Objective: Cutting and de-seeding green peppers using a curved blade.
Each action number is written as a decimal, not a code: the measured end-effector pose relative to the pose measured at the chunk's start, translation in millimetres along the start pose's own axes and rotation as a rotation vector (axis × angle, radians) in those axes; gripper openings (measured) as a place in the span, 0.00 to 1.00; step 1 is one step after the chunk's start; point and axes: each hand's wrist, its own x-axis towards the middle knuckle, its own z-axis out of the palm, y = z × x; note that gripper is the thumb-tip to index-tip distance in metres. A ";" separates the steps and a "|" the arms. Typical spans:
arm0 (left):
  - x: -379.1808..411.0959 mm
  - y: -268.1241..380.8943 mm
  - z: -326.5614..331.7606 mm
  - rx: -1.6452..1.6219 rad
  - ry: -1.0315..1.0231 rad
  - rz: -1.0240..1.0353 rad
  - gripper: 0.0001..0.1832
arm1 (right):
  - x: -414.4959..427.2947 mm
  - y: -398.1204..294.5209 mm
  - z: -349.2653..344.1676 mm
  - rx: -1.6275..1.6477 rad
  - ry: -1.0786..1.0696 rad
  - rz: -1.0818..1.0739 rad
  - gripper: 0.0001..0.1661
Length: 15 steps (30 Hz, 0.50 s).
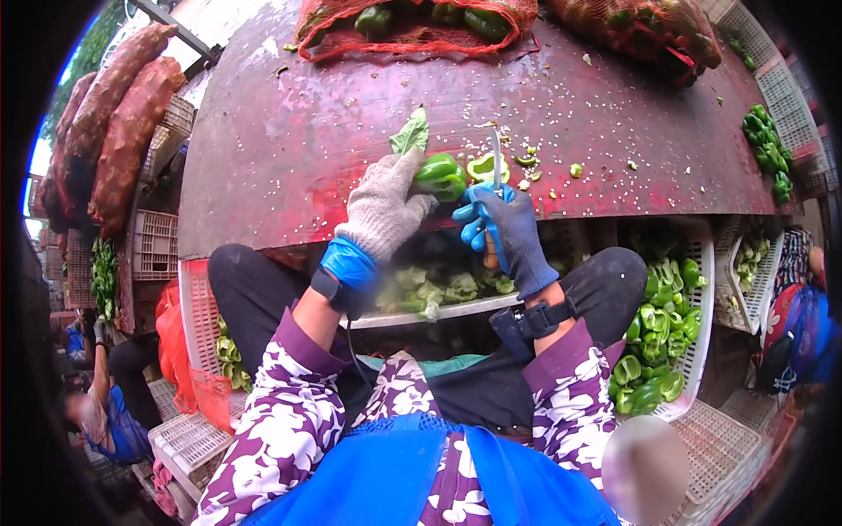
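A whole green bell pepper (441,177) is in my left hand (385,200), which wears a grey knit glove. Just beyond those fingers a green leaf (411,133) shows, partly hidden by the glove. My right hand (503,227), in a blue coated glove, grips a knife (496,151) with its narrow blade pointing away from me. Behind the blade sits an opened piece of green pepper (487,168), pale inside face showing. Both hands are over the near edge of a worn red tabletop (296,151), close together.
Pepper seeds and scraps (576,171) litter the tabletop. Red mesh sacks of peppers (421,33) lie at its far side. Beneath the edge, a white crate (454,312) holds pale pepper cores. Cut peppers (661,315) fill a crate at right. Other people (122,414) sit at both sides.
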 end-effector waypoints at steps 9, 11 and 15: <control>24.7 2.4 7.9 -0.149 -0.012 0.047 0.30 | -8.4 -5.4 11.1 -0.103 0.164 -0.178 0.10; 27.4 3.1 10.9 -0.150 0.003 0.086 0.27 | -8.2 -7.9 10.5 -0.131 0.181 -0.185 0.12; 33.2 -0.4 11.6 -0.083 0.007 0.147 0.24 | -6.6 -3.8 14.6 -0.166 0.178 -0.183 0.25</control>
